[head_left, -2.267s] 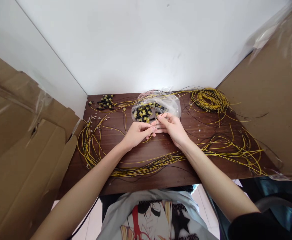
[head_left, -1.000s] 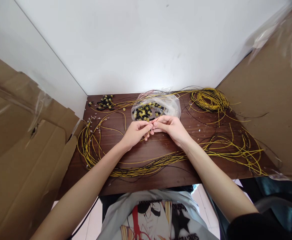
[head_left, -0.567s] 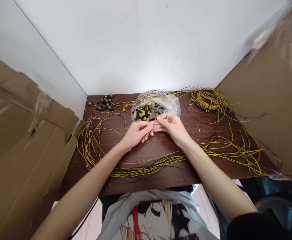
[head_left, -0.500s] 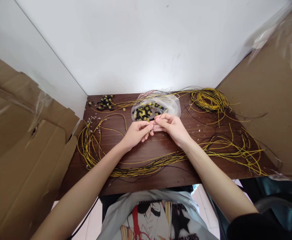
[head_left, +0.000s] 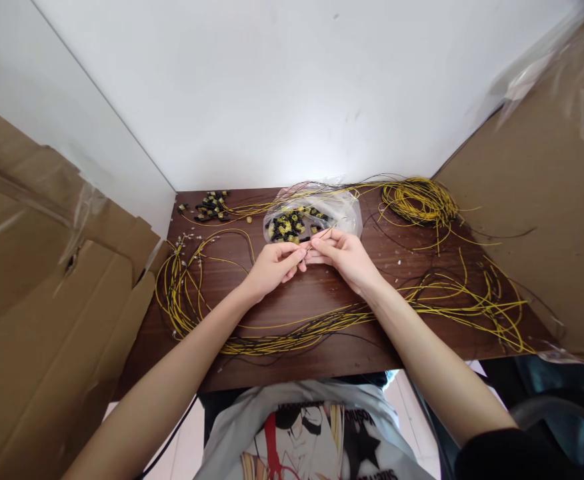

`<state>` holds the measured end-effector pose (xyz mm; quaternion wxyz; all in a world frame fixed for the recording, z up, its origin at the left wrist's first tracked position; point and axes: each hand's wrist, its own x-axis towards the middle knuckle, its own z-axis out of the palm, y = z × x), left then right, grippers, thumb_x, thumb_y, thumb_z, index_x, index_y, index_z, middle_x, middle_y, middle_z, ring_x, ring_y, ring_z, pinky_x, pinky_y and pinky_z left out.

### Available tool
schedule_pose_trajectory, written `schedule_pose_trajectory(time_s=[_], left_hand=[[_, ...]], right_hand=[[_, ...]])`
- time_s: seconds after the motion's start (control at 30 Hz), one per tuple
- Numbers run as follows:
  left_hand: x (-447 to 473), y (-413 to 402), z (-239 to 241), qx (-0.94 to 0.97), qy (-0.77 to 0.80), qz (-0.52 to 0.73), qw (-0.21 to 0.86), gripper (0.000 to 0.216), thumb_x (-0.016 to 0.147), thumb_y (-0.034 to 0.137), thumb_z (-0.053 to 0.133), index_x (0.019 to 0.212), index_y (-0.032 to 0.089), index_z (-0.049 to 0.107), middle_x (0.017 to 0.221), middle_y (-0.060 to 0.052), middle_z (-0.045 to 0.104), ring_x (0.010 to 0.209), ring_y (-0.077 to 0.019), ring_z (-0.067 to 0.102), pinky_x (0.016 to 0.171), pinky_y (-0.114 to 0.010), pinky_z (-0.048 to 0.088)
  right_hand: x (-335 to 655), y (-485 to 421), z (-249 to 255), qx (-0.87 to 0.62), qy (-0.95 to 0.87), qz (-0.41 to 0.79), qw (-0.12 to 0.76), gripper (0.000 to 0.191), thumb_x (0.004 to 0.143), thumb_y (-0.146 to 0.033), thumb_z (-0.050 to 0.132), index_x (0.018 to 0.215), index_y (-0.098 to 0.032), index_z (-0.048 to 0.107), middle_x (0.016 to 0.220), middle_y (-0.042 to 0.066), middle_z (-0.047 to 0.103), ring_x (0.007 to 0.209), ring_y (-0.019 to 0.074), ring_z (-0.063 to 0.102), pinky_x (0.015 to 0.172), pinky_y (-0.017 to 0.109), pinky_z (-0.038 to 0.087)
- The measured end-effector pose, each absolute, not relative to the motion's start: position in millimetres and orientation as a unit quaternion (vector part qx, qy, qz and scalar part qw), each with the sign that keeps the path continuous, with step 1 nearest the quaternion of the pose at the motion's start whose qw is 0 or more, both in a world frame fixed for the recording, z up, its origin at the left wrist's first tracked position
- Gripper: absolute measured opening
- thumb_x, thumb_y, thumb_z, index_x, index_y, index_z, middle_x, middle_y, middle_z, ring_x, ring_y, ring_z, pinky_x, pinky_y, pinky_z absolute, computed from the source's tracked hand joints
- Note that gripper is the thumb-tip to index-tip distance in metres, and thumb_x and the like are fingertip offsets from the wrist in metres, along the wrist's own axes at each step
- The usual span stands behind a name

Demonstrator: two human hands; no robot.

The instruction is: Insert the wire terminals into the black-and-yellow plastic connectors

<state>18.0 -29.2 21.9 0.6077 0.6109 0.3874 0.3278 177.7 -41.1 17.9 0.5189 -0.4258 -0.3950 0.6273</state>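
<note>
My left hand point(head_left: 271, 268) and my right hand point(head_left: 345, 256) meet fingertip to fingertip over the middle of a dark wooden table point(head_left: 322, 363). Both pinch a thin yellow wire point(head_left: 322, 235) whose end rises between them toward a clear plastic bag point(head_left: 345, 208) of small black and yellow connectors point(head_left: 289, 225). Whether a connector sits inside the left fingers is hidden. A long bundle of yellow and black wires point(head_left: 282, 340) lies just below my wrists.
A loose pile of connectors point(head_left: 211, 204) lies at the back left. Wire coils lie at the left edge point(head_left: 177, 293), back right point(head_left: 419, 199) and right point(head_left: 477, 300). Cardboard sheets point(head_left: 47, 293) stand on both sides, with a white wall behind.
The hands have stayed together in the same spot. The fingers shifted slightly on the wire, whose end swung up toward the bag.
</note>
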Motion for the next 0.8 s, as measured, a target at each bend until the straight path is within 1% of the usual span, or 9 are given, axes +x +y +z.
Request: schedule_pose_trajectory(time_s=[0.13,0.23,0.37,0.47,0.53,0.67,0.8], left_hand=[[17.4,-28.5,18.9,0.610,0.390,0.332,0.604,0.034,0.081,0.041,0.058,0.064,0.012,0.057,0.049,0.003,0.046,0.040,-0.0030,0.035,0.040,-0.016,0.026],[17.5,-28.5,18.9,0.602,0.391,0.334,0.611,0.032,0.079,0.040,0.059,0.067,0.011,0.056,0.054,0.002,0.049,0.042,-0.0025,0.035,0.039,-0.015,0.024],[17.7,-28.5,19.9,0.594,0.393,0.333,0.618,0.028,0.076,0.038,0.061,0.072,0.011,0.057,0.059,0.001,0.052,0.044,-0.0027,0.036,0.040,-0.015,0.025],[17.7,-28.5,20.4,0.599,0.404,0.330,0.608,0.027,0.077,0.037,0.060,0.070,0.011,0.057,0.058,0.002,0.051,0.044,-0.0030,0.036,0.040,-0.016,0.025],[17.6,-28.6,20.5,0.606,0.404,0.326,0.603,0.027,0.077,0.037,0.059,0.069,0.011,0.056,0.058,0.002,0.050,0.044,-0.0029,0.035,0.041,-0.016,0.025],[16.9,-28.5,19.2,0.619,0.398,0.323,0.596,0.029,0.079,0.038,0.057,0.067,0.012,0.054,0.055,0.004,0.045,0.044,-0.0026,0.031,0.041,-0.016,0.022],[15.9,-28.2,18.1,0.626,0.397,0.317,0.591,0.030,0.079,0.040,0.058,0.072,0.012,0.057,0.055,0.004,0.043,0.045,-0.0030,0.031,0.041,-0.016,0.021]], right_hand=[[178.4,-42.6,20.6,-0.424,-0.429,0.619,0.504,0.029,0.059,-0.030,0.082,0.075,-0.013,0.066,0.077,0.003,0.070,0.068,0.0112,0.066,0.072,0.026,0.058],[178.0,-42.7,19.4,-0.423,-0.428,0.620,0.503,0.028,0.059,-0.031,0.081,0.074,-0.012,0.066,0.076,0.004,0.071,0.070,0.0123,0.067,0.075,0.027,0.058],[176.5,-41.3,14.6,-0.402,-0.402,0.640,0.516,0.033,0.060,-0.034,0.082,0.075,-0.014,0.060,0.075,0.004,0.071,0.069,0.0148,0.068,0.075,0.032,0.059],[175.4,-40.0,12.2,-0.391,-0.375,0.647,0.537,0.039,0.059,-0.037,0.082,0.076,-0.016,0.054,0.073,0.005,0.071,0.067,0.0172,0.069,0.070,0.035,0.060],[175.1,-39.7,12.2,-0.393,-0.368,0.648,0.539,0.039,0.061,-0.036,0.082,0.077,-0.017,0.053,0.073,0.005,0.071,0.066,0.0172,0.069,0.069,0.035,0.060],[176.0,-40.3,13.9,-0.403,-0.373,0.642,0.536,0.034,0.063,-0.034,0.080,0.079,-0.016,0.056,0.073,0.004,0.071,0.067,0.0154,0.069,0.070,0.031,0.060],[177.7,-40.9,15.7,-0.410,-0.395,0.634,0.523,0.028,0.063,-0.031,0.080,0.077,-0.014,0.063,0.078,0.004,0.071,0.070,0.0133,0.067,0.074,0.030,0.058]])
